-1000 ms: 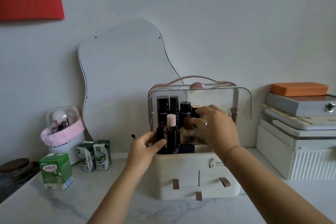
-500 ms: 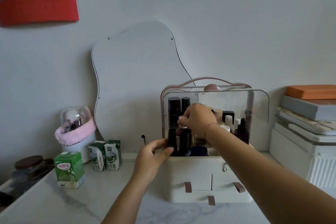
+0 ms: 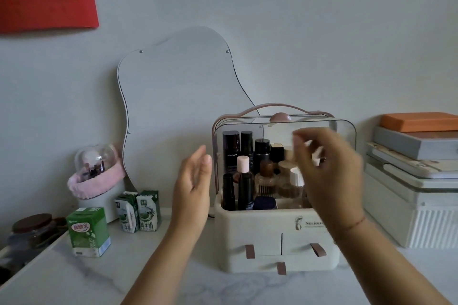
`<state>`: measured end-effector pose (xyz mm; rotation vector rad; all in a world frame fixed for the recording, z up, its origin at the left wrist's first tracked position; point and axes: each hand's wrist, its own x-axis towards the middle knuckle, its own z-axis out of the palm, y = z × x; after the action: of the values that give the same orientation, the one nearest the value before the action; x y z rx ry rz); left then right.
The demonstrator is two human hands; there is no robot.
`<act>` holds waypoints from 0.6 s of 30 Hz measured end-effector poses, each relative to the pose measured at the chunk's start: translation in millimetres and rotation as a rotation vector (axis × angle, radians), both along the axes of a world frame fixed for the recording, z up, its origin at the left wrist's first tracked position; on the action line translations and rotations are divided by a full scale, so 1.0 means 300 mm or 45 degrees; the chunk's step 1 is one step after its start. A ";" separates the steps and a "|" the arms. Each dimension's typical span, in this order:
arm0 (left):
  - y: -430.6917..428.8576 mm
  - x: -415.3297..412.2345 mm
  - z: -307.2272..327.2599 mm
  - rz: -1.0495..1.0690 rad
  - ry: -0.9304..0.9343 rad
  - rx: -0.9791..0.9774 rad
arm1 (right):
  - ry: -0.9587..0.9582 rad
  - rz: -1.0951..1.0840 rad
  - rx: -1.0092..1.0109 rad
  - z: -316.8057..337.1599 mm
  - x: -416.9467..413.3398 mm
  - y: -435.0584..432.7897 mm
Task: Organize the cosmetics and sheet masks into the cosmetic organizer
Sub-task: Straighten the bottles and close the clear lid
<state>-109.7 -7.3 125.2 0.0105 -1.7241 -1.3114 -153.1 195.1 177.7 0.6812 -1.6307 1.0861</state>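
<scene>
At the far left, a dark jar (image 3: 31, 230) sits at the edge of the marble table (image 3: 74, 280). Next comes a green carton (image 3: 88, 231), with two small milk cartons (image 3: 137, 210) farther back. Behind them is a white pot with a pink cloth (image 3: 95, 184) and a wavy mirror (image 3: 181, 106) leaning on the wall.

The left hand (image 3: 192, 189) floats just beside the left side of the box, not touching it. Its fingers are flat and spread, and it holds nothing.

The cosmetic box (image 3: 270, 240) stands in the middle of the table with its clear lid up. Bottles (image 3: 244, 181) stand close together inside.

The right hand (image 3: 329, 171) is in front of the right side of the box. It is blurry, so I cannot tell if its fingers hold something.

At the far right is a stack of boxes (image 3: 416, 181).
</scene>
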 end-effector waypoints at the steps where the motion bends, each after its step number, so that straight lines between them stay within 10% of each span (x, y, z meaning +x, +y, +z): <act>1: 0.015 0.004 0.022 -0.002 0.010 -0.018 | 0.053 -0.101 -0.087 -0.001 -0.008 0.039; 7: 0.086 0.006 0.087 -0.050 -0.086 -0.003 | -0.605 0.108 -0.223 0.014 -0.139 0.180; 18: 0.125 0.043 -0.152 -0.078 -0.267 0.129 | -0.810 0.289 -0.219 -0.297 -0.120 0.242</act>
<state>-96.7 30.3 79.6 0.1598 -1.8436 -1.4849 -189.2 267.8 88.8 0.4307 -1.9841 1.7112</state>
